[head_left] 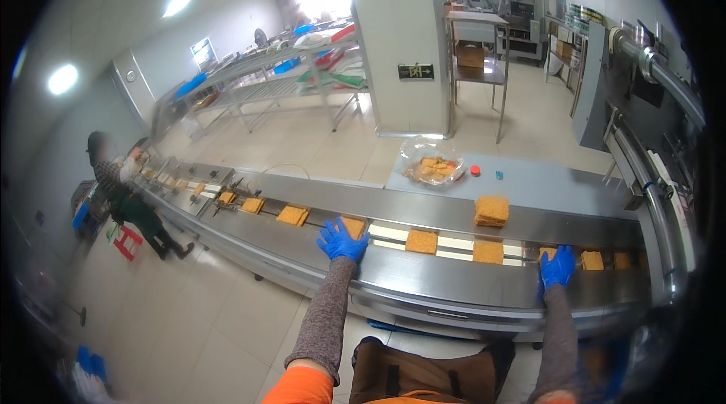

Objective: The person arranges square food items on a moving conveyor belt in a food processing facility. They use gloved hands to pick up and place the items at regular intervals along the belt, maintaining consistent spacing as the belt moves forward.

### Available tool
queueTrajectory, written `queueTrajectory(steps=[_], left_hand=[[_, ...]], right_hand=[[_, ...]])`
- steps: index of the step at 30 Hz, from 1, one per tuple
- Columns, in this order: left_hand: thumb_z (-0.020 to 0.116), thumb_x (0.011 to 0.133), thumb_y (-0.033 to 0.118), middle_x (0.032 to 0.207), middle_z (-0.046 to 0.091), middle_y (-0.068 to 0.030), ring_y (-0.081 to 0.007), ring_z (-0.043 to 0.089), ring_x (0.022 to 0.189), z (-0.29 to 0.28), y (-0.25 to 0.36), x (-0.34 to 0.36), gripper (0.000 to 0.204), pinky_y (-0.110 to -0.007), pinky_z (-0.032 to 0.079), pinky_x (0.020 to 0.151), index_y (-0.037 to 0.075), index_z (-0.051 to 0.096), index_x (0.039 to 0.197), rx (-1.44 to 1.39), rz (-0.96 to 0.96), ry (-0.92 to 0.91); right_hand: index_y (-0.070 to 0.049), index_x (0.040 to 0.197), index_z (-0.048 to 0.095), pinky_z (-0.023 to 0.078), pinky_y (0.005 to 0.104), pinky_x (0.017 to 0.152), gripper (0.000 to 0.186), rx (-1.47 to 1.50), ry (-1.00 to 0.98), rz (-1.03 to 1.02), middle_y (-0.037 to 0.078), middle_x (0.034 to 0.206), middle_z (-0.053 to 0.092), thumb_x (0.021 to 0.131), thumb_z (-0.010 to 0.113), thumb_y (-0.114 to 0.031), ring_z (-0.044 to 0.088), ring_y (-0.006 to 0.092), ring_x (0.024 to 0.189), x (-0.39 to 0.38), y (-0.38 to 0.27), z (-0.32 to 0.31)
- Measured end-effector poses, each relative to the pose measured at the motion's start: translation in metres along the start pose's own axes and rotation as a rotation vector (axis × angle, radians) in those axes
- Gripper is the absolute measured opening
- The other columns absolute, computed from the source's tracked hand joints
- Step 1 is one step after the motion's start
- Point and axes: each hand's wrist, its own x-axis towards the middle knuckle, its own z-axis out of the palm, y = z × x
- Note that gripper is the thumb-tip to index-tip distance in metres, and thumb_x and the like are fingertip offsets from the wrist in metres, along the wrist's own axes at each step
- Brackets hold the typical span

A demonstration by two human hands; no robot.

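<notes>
Golden, rough-surfaced square snack pieces lie spaced out along a steel conveyor channel. My left hand (342, 241), in a blue glove, has its fingers spread at the near edge of one snack piece (352, 228), partly covering it. Farther right, my right hand (558, 266), also blue-gloved, is stretched out with its fingertips at another snack piece (547, 253), mostly hidden beneath them. Between the hands sit two snack pieces, one square (421, 241) nearer the left and one square (488, 252) nearer the right. A taller stack of squares (491, 211) stands on the steel ledge behind the channel.
An open clear bag of snack pieces (435, 169) rests on a grey table behind the line, near a red cap (475, 170). Machine pipes (656, 75) rise at the right. Far left, a person (125, 188) stands at the line beside a red stool (127, 242).
</notes>
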Motion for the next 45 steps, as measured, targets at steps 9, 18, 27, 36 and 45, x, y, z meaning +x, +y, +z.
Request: queueTrajectory(steps=[9, 18, 27, 36, 45], left_hand=[[0.084, 0.063, 0.048, 0.149, 0.040, -0.0261, -0.0373, 0.042, 0.137, 0.008, 0.073, -0.008, 0.121, -0.048, 0.036, 0.110, 0.001, 0.020, 0.154, -0.049, 0.045, -0.288], [0.072, 0.080, 0.042, 0.134, 0.054, -0.0239, -0.0387, 0.056, 0.120, 0.045, 0.027, -0.013, 0.072, -0.046, 0.047, 0.099, 0.004, 0.051, 0.137, -0.346, 0.250, 0.175], [0.072, 0.070, 0.066, 0.162, 0.013, -0.0244, -0.0478, 0.015, 0.147, -0.015, 0.024, 0.009, 0.115, -0.064, 0.010, 0.116, 0.012, 0.021, 0.158, 0.135, -0.040, -0.160], [0.065, 0.078, 0.063, 0.136, 0.051, -0.0240, -0.0377, 0.062, 0.112, 0.027, 0.051, -0.023, 0.101, -0.047, 0.050, 0.094, -0.002, 0.034, 0.148, -0.048, 0.302, 0.029], [0.068, 0.084, 0.043, 0.132, 0.057, -0.0243, -0.0382, 0.064, 0.106, 0.037, 0.038, -0.039, 0.063, -0.049, 0.050, 0.092, 0.005, 0.055, 0.133, -0.228, 0.445, 0.149]], right_hand=[[0.000, 0.091, 0.068, 0.050, 0.0492, 0.080, 0.025, 0.096, -0.038, -0.173, 0.023, 0.101, 0.067, 0.086, 0.063, -0.024, 0.063, 0.0402, 0.091, -0.013, -0.030, 0.002], [0.002, 0.116, 0.063, 0.049, 0.0501, 0.091, 0.049, 0.216, -0.123, 0.035, 0.028, 0.111, 0.065, 0.087, 0.066, -0.036, 0.062, 0.0420, 0.104, -0.014, -0.014, 0.039], [0.005, 0.121, 0.061, 0.044, 0.0474, 0.099, 0.044, 0.165, -0.148, -0.061, 0.024, 0.134, 0.054, 0.084, 0.069, -0.018, 0.053, 0.0430, 0.117, -0.011, -0.029, -0.014], [0.002, 0.102, 0.068, 0.050, 0.0494, 0.085, 0.033, 0.141, -0.164, 0.066, 0.025, 0.107, 0.066, 0.086, 0.066, -0.026, 0.062, 0.0421, 0.097, -0.013, -0.035, -0.016], [0.005, 0.130, 0.055, 0.046, 0.0486, 0.099, 0.062, 0.157, -0.228, 0.090, 0.029, 0.126, 0.060, 0.087, 0.068, -0.037, 0.058, 0.0428, 0.114, -0.005, -0.008, 0.018]])
